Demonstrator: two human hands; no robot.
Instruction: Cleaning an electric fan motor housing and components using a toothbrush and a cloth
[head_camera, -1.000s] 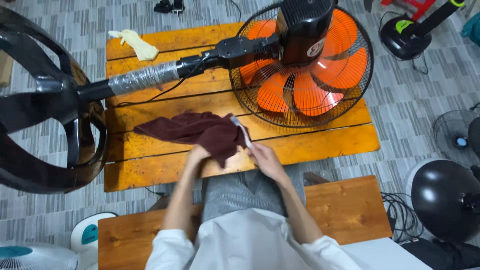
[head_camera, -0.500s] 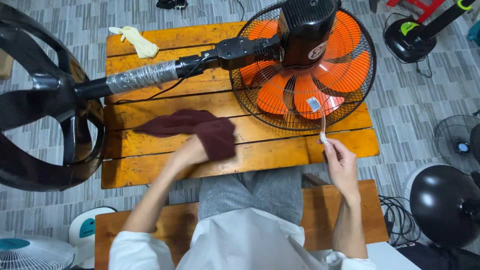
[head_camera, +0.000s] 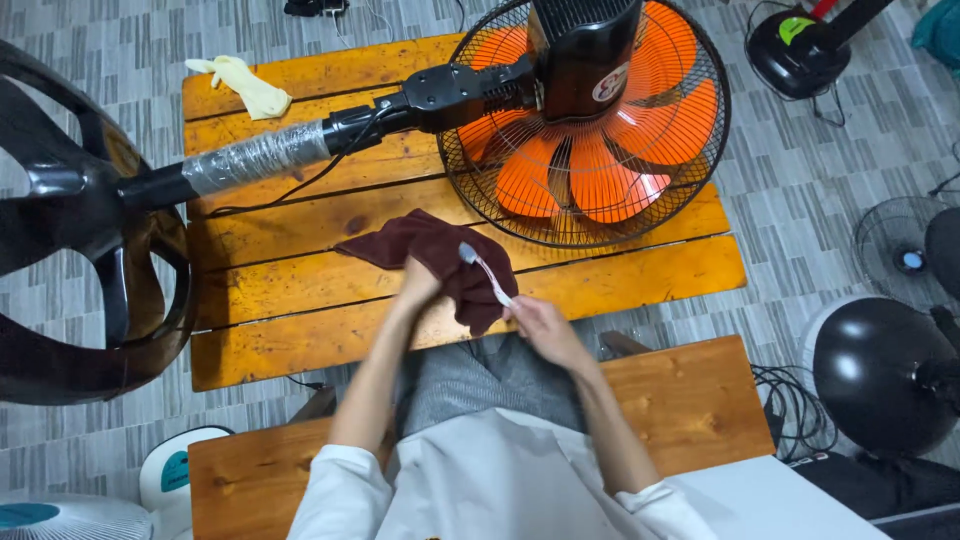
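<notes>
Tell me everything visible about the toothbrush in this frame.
The toothbrush is slim, with a pale, see-through-looking handle and a small whitish head. It looks like plastic. The right hand grips its lower end, so it slants up and to the left. Its head rests against the dark red cloth, which the left hand holds bunched at the near edge of the orange wooden table. Bristle detail is too small to tell.

Informal fan-repair workshop on a grey tiled floor: low orange wooden table bearing a laid-down pedestal fan, further fans at 3, 8 and 1 o'clock, loose cables at 4.
</notes>
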